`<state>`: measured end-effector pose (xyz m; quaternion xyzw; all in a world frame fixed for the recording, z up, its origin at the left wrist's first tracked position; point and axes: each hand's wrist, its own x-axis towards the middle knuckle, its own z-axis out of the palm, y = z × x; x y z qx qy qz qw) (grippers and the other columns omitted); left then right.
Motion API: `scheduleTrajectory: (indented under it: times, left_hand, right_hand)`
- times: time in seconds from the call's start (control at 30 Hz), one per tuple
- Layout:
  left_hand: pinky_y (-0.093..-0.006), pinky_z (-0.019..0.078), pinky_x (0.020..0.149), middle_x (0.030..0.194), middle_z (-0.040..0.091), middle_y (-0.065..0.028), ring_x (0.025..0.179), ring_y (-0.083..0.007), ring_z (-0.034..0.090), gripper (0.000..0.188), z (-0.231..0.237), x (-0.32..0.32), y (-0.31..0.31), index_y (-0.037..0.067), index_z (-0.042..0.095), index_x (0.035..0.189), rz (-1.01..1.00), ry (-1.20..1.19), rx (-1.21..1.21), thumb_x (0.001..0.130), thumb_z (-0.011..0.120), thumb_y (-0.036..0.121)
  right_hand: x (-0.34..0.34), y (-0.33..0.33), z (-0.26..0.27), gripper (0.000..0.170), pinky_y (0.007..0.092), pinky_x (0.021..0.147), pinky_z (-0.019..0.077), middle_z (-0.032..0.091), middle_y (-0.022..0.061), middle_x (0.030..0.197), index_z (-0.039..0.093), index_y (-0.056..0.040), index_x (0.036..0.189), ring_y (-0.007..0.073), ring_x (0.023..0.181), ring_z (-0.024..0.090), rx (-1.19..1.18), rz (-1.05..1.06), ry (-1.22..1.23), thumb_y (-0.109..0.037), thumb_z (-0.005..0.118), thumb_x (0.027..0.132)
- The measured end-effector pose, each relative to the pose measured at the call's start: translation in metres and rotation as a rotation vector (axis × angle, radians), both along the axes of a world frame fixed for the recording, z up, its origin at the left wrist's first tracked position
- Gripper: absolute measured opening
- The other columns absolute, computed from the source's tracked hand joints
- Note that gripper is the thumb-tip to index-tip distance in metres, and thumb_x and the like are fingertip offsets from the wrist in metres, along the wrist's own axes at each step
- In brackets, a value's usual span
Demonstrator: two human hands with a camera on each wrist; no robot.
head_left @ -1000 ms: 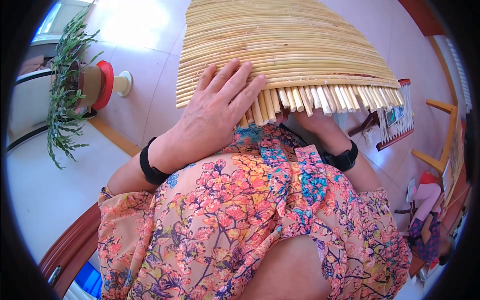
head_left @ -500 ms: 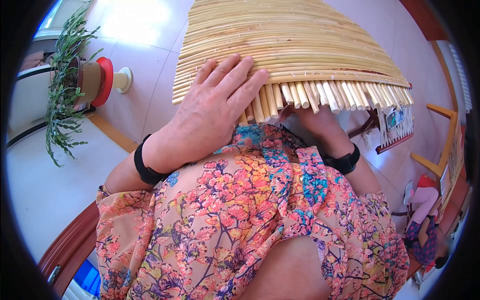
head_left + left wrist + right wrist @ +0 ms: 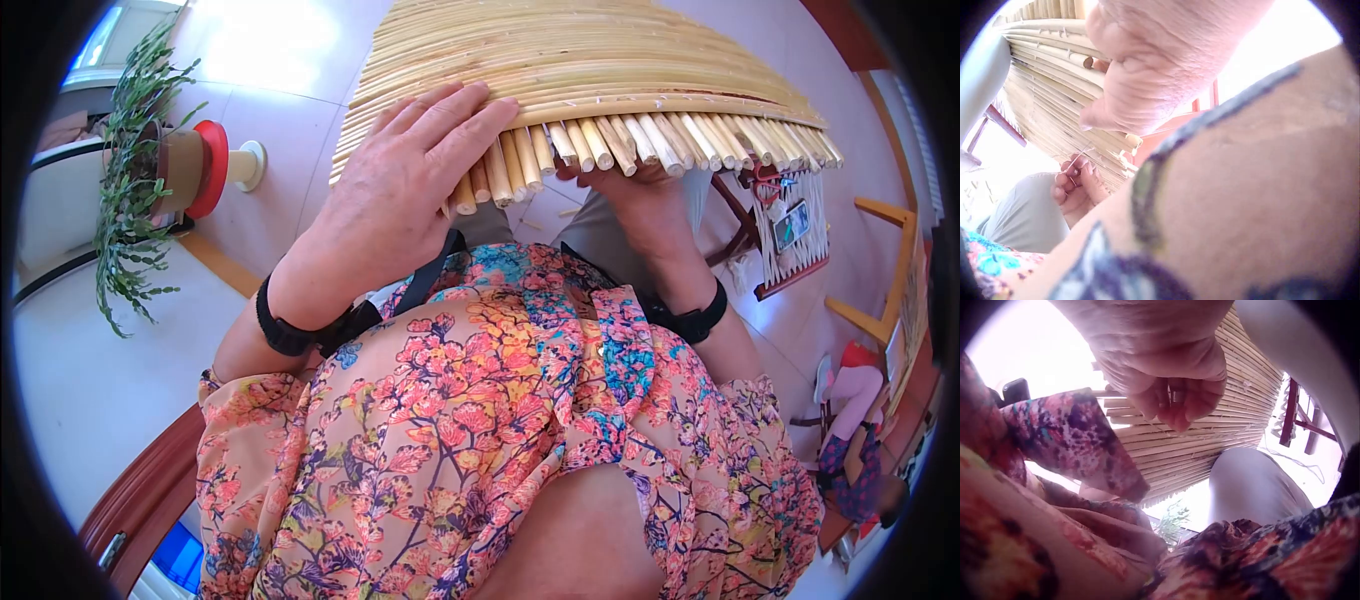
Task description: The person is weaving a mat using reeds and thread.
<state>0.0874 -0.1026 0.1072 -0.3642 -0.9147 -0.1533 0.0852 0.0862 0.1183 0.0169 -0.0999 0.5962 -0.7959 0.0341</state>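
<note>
A straw-coloured mat of slender round stalks stitched side by side [image 3: 590,62] spans the space before the person's torso, gripped by the left hand [image 3: 372,205], its fingers stretched across the top and its thumb against the underside. Beneath the mat's near edge, the right hand [image 3: 648,208], with curled fingers, pinches a thin pale thread [image 3: 1077,164]. Left of the mat is a trailing green plant [image 3: 135,185]; to its right lies a dark-framed phone [image 3: 791,226].
</note>
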Motion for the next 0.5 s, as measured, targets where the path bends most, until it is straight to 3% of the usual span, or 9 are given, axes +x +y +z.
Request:
scheduleTrajectory:
  times: [0.17,0.27,0.5]
  left_hand:
    - [-0.0405,0.0379,0.097,0.127,0.047,-0.0137,0.118,-0.033,0.044,0.068,-0.006,0.001,0.001,0.009,0.045,0.129,0.014,0.001,-0.014,0.064,0.052,-0.008]
    - [-0.0416,0.0374,0.097,0.129,0.046,-0.0134,0.119,-0.0337,0.043,0.07,-0.008,0.001,0.001,0.01,0.044,0.13,0.005,-0.003,-0.025,0.063,0.052,-0.007]
    - [-0.0429,0.0352,0.099,0.132,0.044,-0.0132,0.121,-0.034,0.041,0.067,-0.013,0.005,0.002,0.011,0.042,0.132,-0.004,0.005,-0.057,0.067,0.053,-0.004]
  right_hand:
    - [-0.004,-0.002,0.002,0.017,0.0266,0.053,0.05,0.063,0.0076,0.073,0.056,-0.0017,0.102,0.0154,0.062,0.062,0.296,0.147,-0.17,-0.01,0.058,0.087]
    - [-0.002,-0.005,0.003,0.018,0.0276,0.053,0.0501,0.062,0.0088,0.074,0.053,-0.0011,0.105,0.0164,0.062,0.062,0.222,0.235,-0.277,-0.01,0.053,0.09]
    - [-0.004,-0.003,-0.012,0.012,0.0263,0.056,0.0493,0.059,0.0087,0.078,0.052,-0.0001,0.099,0.0157,0.064,0.059,0.245,0.311,-0.143,-0.003,0.042,0.092]
